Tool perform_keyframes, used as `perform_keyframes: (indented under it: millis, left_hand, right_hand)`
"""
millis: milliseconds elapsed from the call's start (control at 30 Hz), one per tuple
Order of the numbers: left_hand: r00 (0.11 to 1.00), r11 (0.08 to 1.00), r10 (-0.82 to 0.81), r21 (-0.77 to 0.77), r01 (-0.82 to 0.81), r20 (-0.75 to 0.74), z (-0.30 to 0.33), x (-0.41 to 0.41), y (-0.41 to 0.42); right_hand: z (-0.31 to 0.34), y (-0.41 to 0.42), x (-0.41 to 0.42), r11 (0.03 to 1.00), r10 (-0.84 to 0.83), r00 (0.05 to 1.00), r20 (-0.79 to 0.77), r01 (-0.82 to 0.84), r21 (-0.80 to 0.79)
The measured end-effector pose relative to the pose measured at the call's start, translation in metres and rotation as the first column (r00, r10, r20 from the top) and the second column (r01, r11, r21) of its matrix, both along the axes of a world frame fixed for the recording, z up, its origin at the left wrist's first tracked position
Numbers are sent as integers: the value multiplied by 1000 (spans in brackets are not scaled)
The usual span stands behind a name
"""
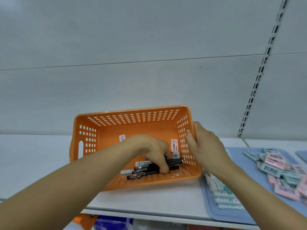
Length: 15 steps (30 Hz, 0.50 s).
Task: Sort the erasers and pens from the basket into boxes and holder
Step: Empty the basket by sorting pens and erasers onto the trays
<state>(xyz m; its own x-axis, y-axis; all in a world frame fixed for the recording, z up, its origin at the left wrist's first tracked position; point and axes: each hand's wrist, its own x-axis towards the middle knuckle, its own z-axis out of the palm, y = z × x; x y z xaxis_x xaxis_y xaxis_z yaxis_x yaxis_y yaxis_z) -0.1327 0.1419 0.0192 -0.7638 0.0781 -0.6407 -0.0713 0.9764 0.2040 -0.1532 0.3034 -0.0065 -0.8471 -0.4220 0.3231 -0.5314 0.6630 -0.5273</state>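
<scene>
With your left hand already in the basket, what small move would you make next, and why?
Probably lift the black pens out: the left hand curls round the bunch, while the right hand grips the tilted basket's side wall, steadying it. A few erasers remain inside.

Even, soft overhead light; faint shadows, slight blur, wide-angle edge distortion.

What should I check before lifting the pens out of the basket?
1. Left hand grips the black pens: ok.
2. Right hand steadies the orange basket by its right wall: ok.
3. All pens gathered in the grip: cannot tell.
4. Erasers clear of the grip: cannot tell; a mint one lies against the pens.
5. Pen holder in view: not ok.
6. Blue tray with sorted erasers nearby: ok.
</scene>
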Motion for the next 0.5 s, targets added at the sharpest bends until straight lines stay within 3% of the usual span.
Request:
perform_keyframes:
  millis: [167,233,267,333,400,500]
  left_hand:
    - [994,997,-20,-71,13,-105,7,9,-19]
    - [969,999,40,21,-36,-246,20,19,-32]
    - [937,986,129,138,-88,-324,27,25,-37]
    - [828,876,370,456,-159,-422,40,36,-45]
    - [707,682,567,721,-117,-422,46,45,-43]
    - [565,411,750,911,7,-343,44,48,-25]
  right_hand:
    - [3,-4,-7,1000,4,998,64,-3,-11]
    - [5,-5,-14,999,16,990,138,-10,-43]
    - [6,-5,-18,998,28,983,181,-16,-66]
    - [7,-4,-24,993,56,962,268,-26,-115]
    - [5,-3,-26,996,49,964,262,-27,-88]
    - [8,2,-17,991,-16,998,-67,7,-134]
